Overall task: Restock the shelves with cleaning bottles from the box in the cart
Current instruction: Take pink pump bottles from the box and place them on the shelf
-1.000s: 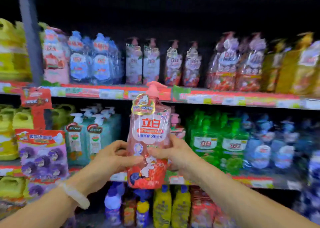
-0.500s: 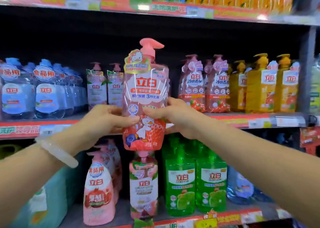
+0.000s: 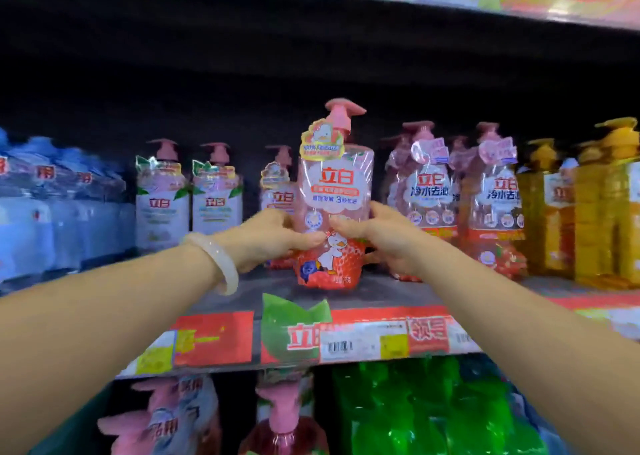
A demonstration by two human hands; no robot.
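1. Both hands are wrapped around the pink pump bottle (image 3: 334,205): the left hand (image 3: 273,238) holds its left side, the right hand (image 3: 377,236) its right side, thumbs across the front label. So each grip is grasping the bottle, neither let go.

2. The bottle stands upright with its base on or just above the shelf (image 3: 398,292), near the front edge. Can't tell for sure if the full weight is down yet.

3. Just left of the bottle and further back sits a matching pink bottle (image 3: 278,191). Further left are two white-label bottles (image 3: 188,198). To the right are wrapped pink packs (image 3: 453,198), then yellow bottles (image 3: 588,212).

4. What could go wrong, my guess: pushing it back could bump the matching bottle behind and knock it over, since these are tall and a bit top-heavy with the pump.

5. Also the right fingers are squeezed in near the wrapped packs, so pulling that hand out could snag the plastic wrap and drag a pack forward.

6. Letting go too near the edge could tip it off.
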